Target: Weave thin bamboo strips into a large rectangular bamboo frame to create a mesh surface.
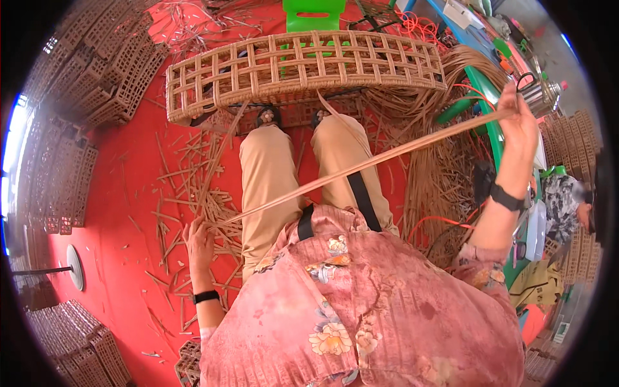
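A long tan rattan strip (361, 161) is stretched slantwise above my knees, from low on the left to high on the right. My right hand (516, 122) is raised at the right and closed around its upper end. At the lower end, my left hand (198, 242) pinches the strip beside my left thigh. Beyond my feet stands a curved woven rattan frame (306, 71) with an open grid of square holes. Two loose strip ends hang from its near edge. Neither hand touches this frame.
Cut rattan scraps (193, 213) litter the red floor covering (109, 258). Stacked woven panels (97, 64) stand along the left. A bundle of long strips (429, 180) lies right of my legs. Behind the frame is a green chair (314, 16). A cluttered green-edged table (487, 122) and a metal flask (543, 95) are at the right.
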`<state>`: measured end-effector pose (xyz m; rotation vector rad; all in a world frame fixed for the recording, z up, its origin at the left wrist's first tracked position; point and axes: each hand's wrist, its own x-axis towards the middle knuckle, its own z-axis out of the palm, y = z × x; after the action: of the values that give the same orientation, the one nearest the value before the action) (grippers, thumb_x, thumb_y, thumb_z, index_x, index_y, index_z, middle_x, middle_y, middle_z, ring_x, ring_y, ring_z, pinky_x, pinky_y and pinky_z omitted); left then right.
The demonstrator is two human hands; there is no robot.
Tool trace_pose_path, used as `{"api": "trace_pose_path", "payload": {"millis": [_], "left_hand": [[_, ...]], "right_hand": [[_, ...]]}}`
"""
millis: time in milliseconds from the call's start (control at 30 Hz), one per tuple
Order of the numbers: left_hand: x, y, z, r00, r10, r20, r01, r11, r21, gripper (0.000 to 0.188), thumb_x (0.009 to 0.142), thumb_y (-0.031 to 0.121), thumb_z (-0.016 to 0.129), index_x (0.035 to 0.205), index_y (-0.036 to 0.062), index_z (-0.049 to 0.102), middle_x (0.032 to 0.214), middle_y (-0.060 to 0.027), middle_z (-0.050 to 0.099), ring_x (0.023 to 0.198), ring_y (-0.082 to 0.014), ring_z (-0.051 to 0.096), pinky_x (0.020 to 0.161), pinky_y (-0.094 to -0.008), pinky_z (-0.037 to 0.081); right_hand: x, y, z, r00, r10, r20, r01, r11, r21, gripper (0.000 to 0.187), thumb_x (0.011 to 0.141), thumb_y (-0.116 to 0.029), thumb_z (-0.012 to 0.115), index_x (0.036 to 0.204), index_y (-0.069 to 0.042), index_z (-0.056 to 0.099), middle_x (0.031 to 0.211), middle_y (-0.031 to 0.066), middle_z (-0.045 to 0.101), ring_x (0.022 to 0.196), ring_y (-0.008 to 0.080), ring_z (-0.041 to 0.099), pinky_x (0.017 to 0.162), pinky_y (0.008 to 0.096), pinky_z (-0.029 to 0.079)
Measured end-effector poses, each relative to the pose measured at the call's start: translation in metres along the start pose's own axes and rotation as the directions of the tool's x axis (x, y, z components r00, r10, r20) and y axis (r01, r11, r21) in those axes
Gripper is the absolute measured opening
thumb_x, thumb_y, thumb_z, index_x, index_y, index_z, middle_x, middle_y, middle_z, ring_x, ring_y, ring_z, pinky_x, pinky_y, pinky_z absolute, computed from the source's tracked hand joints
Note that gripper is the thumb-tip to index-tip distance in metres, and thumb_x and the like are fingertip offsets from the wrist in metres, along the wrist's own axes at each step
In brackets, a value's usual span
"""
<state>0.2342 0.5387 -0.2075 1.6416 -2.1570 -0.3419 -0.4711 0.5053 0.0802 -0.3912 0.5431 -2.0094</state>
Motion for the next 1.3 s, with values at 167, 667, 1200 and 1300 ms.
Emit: {"api": "trace_pose_path", "payload": {"millis": [167,667,1200,1300], "left_hand": [[0.036,-0.013,0.012,0.734,-0.447,0.511,0.438,0.887,0.147,0.059,0.081,0.009,0.062,0.138,0.0087,0.045,0.134,-0.0186,0.052,0.13,-0.0362,0.043,0.107,-0.0495,0.033],[0.103,0.18,-0.08,0.933,-0.077,0.351,0.319,0.623,-0.714,0.029,0.097,0.019,0.054,0.084,-0.0029,0.067,0.063,0.0044,0.043,0.055,-0.0046,0.041,0.051,-0.0232,0.034],[-0.147,-0.134,0.039,0.302,-0.953,-0.015,0.936,0.3,-0.185,0.033,0.087,0.03,0.065,0.09,-0.0026,0.07,0.072,-0.0132,0.065,0.073,-0.0224,0.06,0.065,-0.0357,0.046],[-0.112,-0.127,0.048,0.675,-0.53,-0.513,0.722,0.619,0.31,0.057,0.08,0.021,0.069,0.129,-0.0023,0.051,0.125,-0.0233,0.055,0.122,-0.0357,0.045,0.097,-0.0458,0.041]], "right_hand": [[-0.005,0.098,0.027,0.988,0.018,0.153,-0.018,1.0,-0.003,0.021,0.094,-0.002,0.053,0.111,0.009,0.056,0.099,0.019,0.065,0.077,0.0224,0.064,0.064,0.0295,0.052],[-0.078,0.239,0.042,0.927,0.345,-0.15,-0.343,0.939,0.037,0.017,0.096,-0.005,0.052,0.105,0.007,0.059,0.089,0.0131,0.067,0.078,0.0227,0.066,0.071,0.036,0.056],[-0.023,0.168,-0.043,0.984,-0.027,-0.179,0.009,0.995,-0.102,0.024,0.102,-0.017,0.046,0.109,0.002,0.058,0.096,0.0111,0.065,0.079,0.0183,0.06,0.066,0.0292,0.051],[-0.042,0.193,0.002,0.992,0.028,0.122,-0.013,0.993,-0.115,0.028,0.101,-0.016,0.046,0.125,-0.003,0.055,0.095,0.01,0.065,0.081,0.0176,0.06,0.068,0.0297,0.051]]}}
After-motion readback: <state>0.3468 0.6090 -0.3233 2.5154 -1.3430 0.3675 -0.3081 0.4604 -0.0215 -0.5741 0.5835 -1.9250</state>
